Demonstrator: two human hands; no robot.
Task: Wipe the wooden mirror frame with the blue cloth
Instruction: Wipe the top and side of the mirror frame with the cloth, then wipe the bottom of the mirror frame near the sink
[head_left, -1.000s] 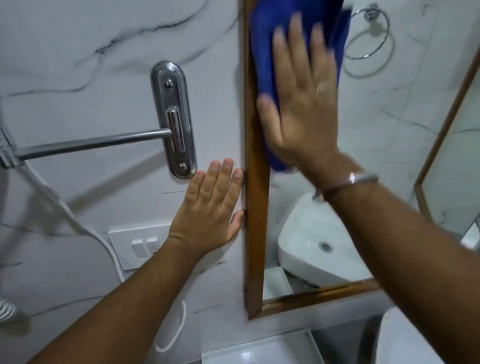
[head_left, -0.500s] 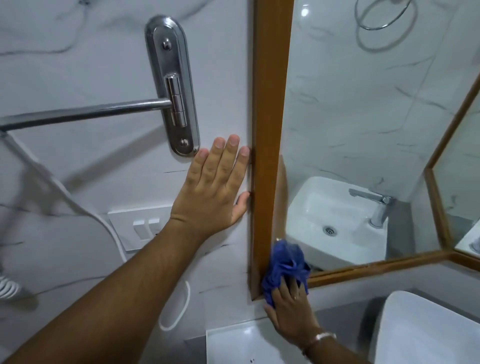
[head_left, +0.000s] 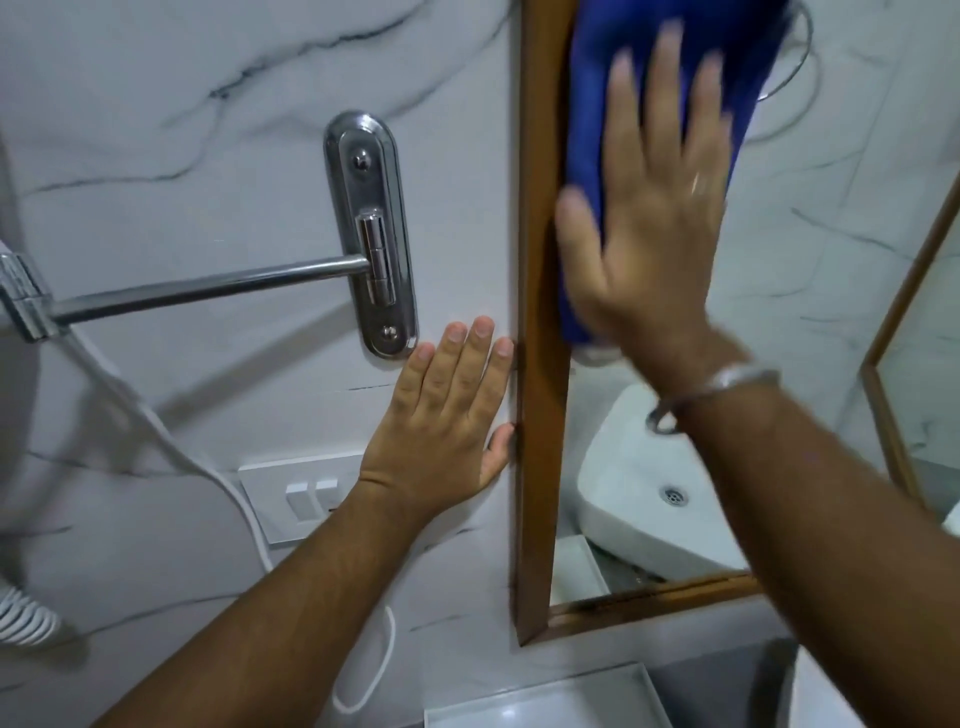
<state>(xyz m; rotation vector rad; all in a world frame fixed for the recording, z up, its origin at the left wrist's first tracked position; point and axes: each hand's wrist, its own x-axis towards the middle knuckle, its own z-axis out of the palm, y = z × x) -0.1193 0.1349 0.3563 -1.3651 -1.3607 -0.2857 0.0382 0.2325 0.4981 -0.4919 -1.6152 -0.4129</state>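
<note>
The wooden mirror frame (head_left: 537, 467) runs down the middle of the view, with its lower rail (head_left: 649, 600) heading right. My right hand (head_left: 649, 228) presses the blue cloth (head_left: 597, 104) flat against the mirror beside the upper part of the left rail; hand and cloth are blurred by motion. My left hand (head_left: 447, 415) lies flat on the marble wall, fingers spread, its thumb and little finger touching the frame's outer edge.
A chrome wall plate (head_left: 371, 234) with a swing bar (head_left: 208, 288) sits left of the frame. Below it are a white switch plate (head_left: 296, 493) and a white cord (head_left: 156, 426). The mirror reflects a white basin (head_left: 649, 509). A second framed mirror (head_left: 904, 364) stands at right.
My right hand has carried the blue cloth from the frame's bottom-left corner up to the upper part of the left rail. My left hand stays flat on the wall.
</note>
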